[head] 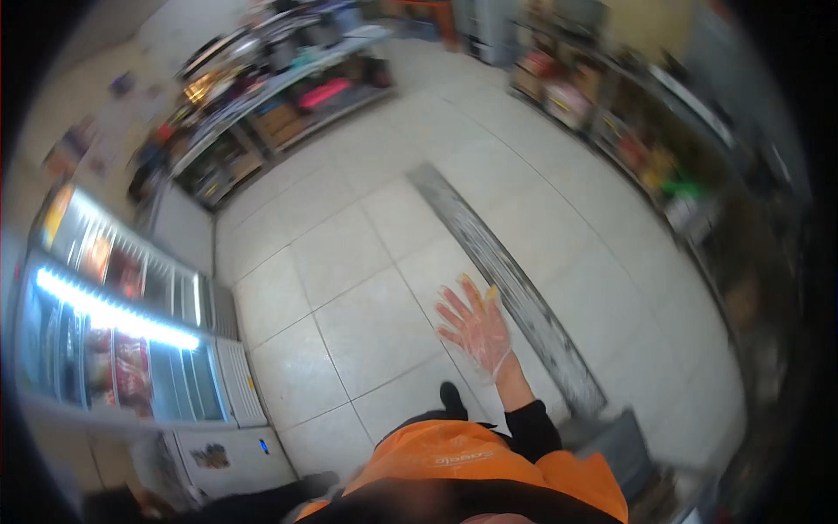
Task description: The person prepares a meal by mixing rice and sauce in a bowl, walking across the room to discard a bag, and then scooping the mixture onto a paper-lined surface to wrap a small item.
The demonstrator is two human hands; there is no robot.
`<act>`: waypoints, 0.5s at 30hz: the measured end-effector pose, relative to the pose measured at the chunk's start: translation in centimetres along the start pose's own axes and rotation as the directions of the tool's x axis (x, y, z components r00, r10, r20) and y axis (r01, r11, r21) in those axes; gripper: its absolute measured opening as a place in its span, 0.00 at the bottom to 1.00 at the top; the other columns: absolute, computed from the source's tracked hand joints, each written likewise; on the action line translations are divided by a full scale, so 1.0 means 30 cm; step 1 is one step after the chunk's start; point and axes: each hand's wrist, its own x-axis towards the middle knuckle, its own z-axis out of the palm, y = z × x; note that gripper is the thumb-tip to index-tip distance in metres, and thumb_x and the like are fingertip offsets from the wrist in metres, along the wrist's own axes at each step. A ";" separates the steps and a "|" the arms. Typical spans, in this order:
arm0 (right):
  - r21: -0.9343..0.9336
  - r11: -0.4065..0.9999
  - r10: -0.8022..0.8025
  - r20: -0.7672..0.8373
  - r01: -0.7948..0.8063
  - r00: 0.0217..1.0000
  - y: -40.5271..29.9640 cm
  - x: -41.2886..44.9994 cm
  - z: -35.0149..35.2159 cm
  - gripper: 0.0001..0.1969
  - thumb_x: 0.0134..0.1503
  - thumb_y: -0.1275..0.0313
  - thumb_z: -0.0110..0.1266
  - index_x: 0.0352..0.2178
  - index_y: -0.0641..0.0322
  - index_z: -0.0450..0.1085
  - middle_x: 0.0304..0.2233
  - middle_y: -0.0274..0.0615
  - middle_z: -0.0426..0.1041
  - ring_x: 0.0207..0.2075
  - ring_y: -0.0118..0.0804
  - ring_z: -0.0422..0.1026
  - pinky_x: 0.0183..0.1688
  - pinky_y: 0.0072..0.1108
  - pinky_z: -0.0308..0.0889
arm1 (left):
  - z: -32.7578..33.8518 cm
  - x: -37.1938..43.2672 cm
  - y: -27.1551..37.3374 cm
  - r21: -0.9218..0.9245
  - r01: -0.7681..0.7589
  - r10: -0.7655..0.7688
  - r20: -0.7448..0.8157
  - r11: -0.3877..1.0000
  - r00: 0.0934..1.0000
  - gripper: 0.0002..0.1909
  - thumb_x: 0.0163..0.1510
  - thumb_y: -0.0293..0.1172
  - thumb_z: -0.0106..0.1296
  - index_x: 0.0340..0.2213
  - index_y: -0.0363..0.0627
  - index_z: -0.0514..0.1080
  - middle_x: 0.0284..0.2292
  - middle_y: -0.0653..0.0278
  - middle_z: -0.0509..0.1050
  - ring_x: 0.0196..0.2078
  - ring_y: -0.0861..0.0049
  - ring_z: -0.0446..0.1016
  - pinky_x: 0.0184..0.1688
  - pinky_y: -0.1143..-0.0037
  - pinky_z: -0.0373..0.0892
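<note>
My right hand [479, 327] wears a thin, clear plastic glove and is spread over the tiled floor, holding nothing. Yellow smears mark some of its fingertips. Beyond it, a long metal drain grate [504, 262] runs across the floor. A black sleeve covers the forearm, and an orange apron [452, 452] with writing covers my front. My left hand is out of view. One black shoe [452, 398] shows past the apron.
Lit glass-door refrigerators [118, 308] stand at the left above a white appliance [229, 458]. A cluttered metal table [281, 85] lies at the back left. Loaded shelving [628, 150] lines the right side. A grey bin-like object [612, 452] sits near my right side.
</note>
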 end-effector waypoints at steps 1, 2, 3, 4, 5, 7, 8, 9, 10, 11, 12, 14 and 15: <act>-0.030 0.998 0.056 0.042 -0.054 0.998 -0.006 0.133 -0.005 0.33 0.52 0.43 0.36 0.57 0.37 0.43 0.59 0.37 0.46 0.58 0.42 0.50 0.53 0.38 0.54 | -0.069 0.070 0.092 0.007 -0.036 0.036 0.020 0.999 0.999 0.24 0.54 0.50 0.37 0.39 0.41 0.69 0.35 0.60 0.74 0.37 0.71 0.71 0.37 0.71 0.66; -0.068 0.998 0.000 -0.030 -0.002 1.000 0.002 0.262 -0.017 0.33 0.53 0.44 0.36 0.58 0.37 0.41 0.59 0.38 0.44 0.58 0.42 0.48 0.54 0.39 0.51 | -0.165 0.128 0.194 0.020 -0.088 0.087 0.049 0.996 0.995 0.24 0.54 0.50 0.37 0.39 0.41 0.69 0.35 0.60 0.74 0.37 0.71 0.71 0.37 0.71 0.66; -0.101 0.994 -0.052 -0.093 0.042 0.994 0.026 0.392 -0.037 0.33 0.53 0.45 0.36 0.58 0.36 0.39 0.60 0.39 0.43 0.59 0.42 0.46 0.55 0.40 0.49 | -0.279 0.185 0.296 0.014 -0.156 0.154 0.064 0.988 0.986 0.24 0.54 0.50 0.36 0.39 0.41 0.69 0.35 0.60 0.74 0.37 0.71 0.71 0.37 0.71 0.66; -0.113 0.993 -0.019 -0.058 0.012 0.998 0.037 0.531 -0.071 0.33 0.53 0.45 0.36 0.58 0.36 0.39 0.60 0.39 0.43 0.59 0.42 0.46 0.55 0.40 0.49 | -0.431 0.209 0.427 -0.002 -0.249 0.248 0.073 0.969 0.966 0.24 0.54 0.50 0.36 0.39 0.41 0.69 0.35 0.60 0.74 0.37 0.71 0.71 0.37 0.71 0.66; -0.217 0.975 -0.073 -0.136 0.042 0.988 0.036 0.670 -0.111 0.32 0.54 0.46 0.37 0.58 0.37 0.40 0.60 0.38 0.44 0.59 0.42 0.46 0.55 0.40 0.49 | -0.597 0.222 0.554 -0.033 -0.358 0.360 0.066 0.933 0.931 0.24 0.54 0.50 0.36 0.39 0.41 0.69 0.35 0.60 0.74 0.37 0.71 0.71 0.37 0.71 0.66; -0.419 0.903 -0.218 -0.267 0.091 0.939 -0.042 0.906 -0.199 0.31 0.55 0.49 0.37 0.58 0.41 0.42 0.59 0.37 0.45 0.59 0.41 0.47 0.56 0.38 0.48 | -0.944 0.141 0.851 -0.096 -0.623 0.627 0.005 0.776 0.779 0.21 0.53 0.47 0.37 0.36 0.44 0.71 0.29 0.65 0.74 0.32 0.77 0.71 0.33 0.74 0.65; -0.505 0.857 -0.285 -0.306 0.099 0.908 -0.102 1.017 -0.234 0.30 0.56 0.50 0.38 0.58 0.43 0.43 0.59 0.36 0.46 0.59 0.40 0.47 0.56 0.38 0.48 | -1.097 0.063 0.982 -0.112 -0.708 0.690 -0.160 0.698 0.706 0.19 0.53 0.45 0.38 0.35 0.44 0.70 0.25 0.65 0.73 0.30 0.79 0.71 0.33 0.75 0.66; -0.518 0.846 -0.329 -0.322 0.126 0.888 -0.148 1.144 -0.241 0.29 0.56 0.53 0.39 0.57 0.43 0.45 0.57 0.35 0.49 0.58 0.39 0.49 0.55 0.37 0.50 | -1.259 0.034 1.060 -0.113 -0.715 0.691 -0.191 0.690 0.697 0.19 0.53 0.45 0.38 0.35 0.44 0.70 0.25 0.65 0.73 0.30 0.79 0.71 0.33 0.75 0.66; -0.534 0.831 -0.378 -0.344 0.152 0.860 -0.210 1.260 -0.252 0.28 0.56 0.55 0.40 0.56 0.44 0.47 0.56 0.33 0.52 0.57 0.38 0.52 0.54 0.36 0.51 | -1.409 0.025 1.145 -0.101 -0.758 0.684 -0.369 0.644 0.630 0.18 0.54 0.43 0.38 0.35 0.44 0.70 0.24 0.65 0.72 0.29 0.79 0.71 0.32 0.76 0.66; -0.568 0.808 -0.419 -0.362 0.160 0.832 -0.274 1.370 -0.278 0.27 0.56 0.57 0.42 0.56 0.46 0.48 0.55 0.33 0.54 0.56 0.37 0.53 0.54 0.35 0.52 | -1.552 0.041 1.229 -0.074 -0.799 0.655 -0.530 0.597 0.538 0.17 0.54 0.42 0.38 0.35 0.43 0.70 0.23 0.65 0.71 0.28 0.80 0.71 0.32 0.77 0.66; -0.599 0.782 -0.467 -0.383 0.170 0.797 -0.334 1.485 -0.303 0.27 0.55 0.58 0.44 0.55 0.48 0.49 0.54 0.32 0.56 0.55 0.36 0.55 0.53 0.34 0.52 | -1.693 0.080 1.303 -0.063 -0.808 0.661 -0.540 0.585 0.521 0.17 0.54 0.42 0.38 0.35 0.43 0.70 0.23 0.65 0.71 0.28 0.80 0.71 0.32 0.77 0.66; -0.629 0.757 -0.503 -0.390 0.176 0.771 -0.438 1.715 -0.357 0.28 0.55 0.56 0.45 0.55 0.50 0.50 0.55 0.35 0.55 0.55 0.37 0.54 0.53 0.34 0.53 | -1.928 0.168 1.414 -0.184 -0.854 0.560 -0.684 0.487 0.467 0.17 0.54 0.42 0.42 0.35 0.41 0.69 0.21 0.62 0.70 0.24 0.80 0.70 0.28 0.78 0.65; -0.653 0.739 -0.526 -0.406 0.165 0.748 -0.484 1.840 -0.346 0.30 0.54 0.54 0.45 0.55 0.52 0.50 0.55 0.38 0.54 0.56 0.38 0.54 0.53 0.34 0.53 | -2.007 0.259 1.441 -0.184 -0.856 0.558 -0.689 0.483 0.463 0.17 0.54 0.42 0.42 0.35 0.41 0.69 0.21 0.62 0.70 0.24 0.80 0.70 0.28 0.78 0.65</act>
